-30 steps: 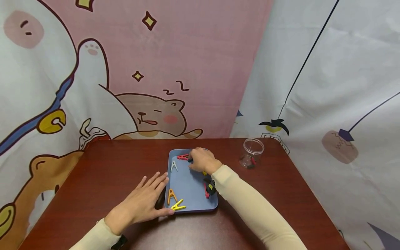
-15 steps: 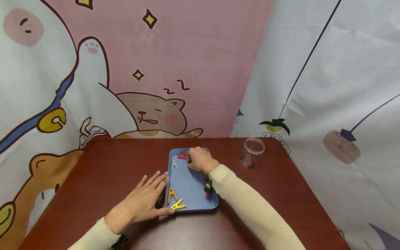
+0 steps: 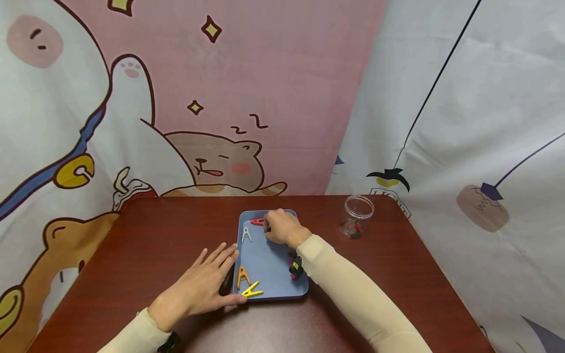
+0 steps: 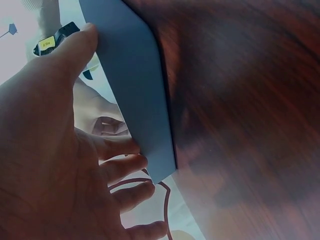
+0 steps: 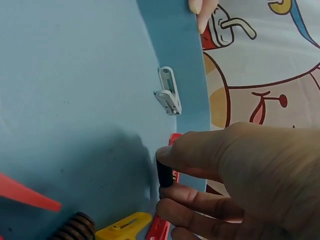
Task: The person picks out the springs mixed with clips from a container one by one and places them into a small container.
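Observation:
A blue tray [image 3: 267,260] lies on the table with small spring clips in it. My left hand [image 3: 196,287] rests at its left side, fingers spread against the wall and thumb at the near corner. My right hand [image 3: 284,228] reaches into the far end. Between its thumb and index finger it pinches a short black cylindrical piece [image 5: 164,175], its ends partly hidden. A red clip [image 3: 257,222] shows right behind those fingers. A white clip [image 3: 246,235] stands by the left wall; orange [image 3: 242,277] and yellow [image 3: 252,291] clips lie near the left thumb.
A clear jar [image 3: 358,208] with a red and black item inside stands to the tray's right. The right wrist view also shows another yellow clip [image 5: 122,228], a ribbed dark item [image 5: 75,229] and a red pointed piece [image 5: 30,194]. A printed curtain [image 3: 304,122] hangs behind the table.
My right hand has shifted slightly left, covering more of the red clip and the dark piece at its fingertips. The left hand has stayed in place.

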Available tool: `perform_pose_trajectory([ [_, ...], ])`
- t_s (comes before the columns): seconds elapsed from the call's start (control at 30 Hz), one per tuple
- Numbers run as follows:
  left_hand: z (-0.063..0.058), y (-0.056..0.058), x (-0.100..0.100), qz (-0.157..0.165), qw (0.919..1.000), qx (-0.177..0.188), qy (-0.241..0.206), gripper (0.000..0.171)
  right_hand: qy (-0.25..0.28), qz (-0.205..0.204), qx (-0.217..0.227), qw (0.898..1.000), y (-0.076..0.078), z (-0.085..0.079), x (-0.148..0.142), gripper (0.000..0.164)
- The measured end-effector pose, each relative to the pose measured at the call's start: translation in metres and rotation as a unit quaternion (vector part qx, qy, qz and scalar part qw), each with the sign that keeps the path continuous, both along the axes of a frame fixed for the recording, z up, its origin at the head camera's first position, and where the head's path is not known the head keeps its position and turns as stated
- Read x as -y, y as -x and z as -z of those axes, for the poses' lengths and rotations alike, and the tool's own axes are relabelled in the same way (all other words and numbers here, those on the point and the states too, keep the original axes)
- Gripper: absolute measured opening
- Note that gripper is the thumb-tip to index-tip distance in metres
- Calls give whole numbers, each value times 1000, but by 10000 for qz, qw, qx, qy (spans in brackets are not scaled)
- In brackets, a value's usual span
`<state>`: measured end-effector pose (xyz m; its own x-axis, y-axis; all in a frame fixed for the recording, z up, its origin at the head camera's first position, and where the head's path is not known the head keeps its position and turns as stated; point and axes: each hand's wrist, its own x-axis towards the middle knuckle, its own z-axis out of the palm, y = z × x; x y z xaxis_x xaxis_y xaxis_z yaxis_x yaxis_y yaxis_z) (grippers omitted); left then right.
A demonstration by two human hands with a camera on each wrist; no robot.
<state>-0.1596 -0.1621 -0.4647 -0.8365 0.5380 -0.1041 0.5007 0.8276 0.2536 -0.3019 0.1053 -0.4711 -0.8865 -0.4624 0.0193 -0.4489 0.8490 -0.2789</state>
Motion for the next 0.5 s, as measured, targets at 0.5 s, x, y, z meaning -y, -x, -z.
perform_pose_trajectory([
  [0.5, 1, 0, 1, -11, 10000, 57, -48, 123, 320, -50, -128, 9994, -16, -19, -17, 20],
])
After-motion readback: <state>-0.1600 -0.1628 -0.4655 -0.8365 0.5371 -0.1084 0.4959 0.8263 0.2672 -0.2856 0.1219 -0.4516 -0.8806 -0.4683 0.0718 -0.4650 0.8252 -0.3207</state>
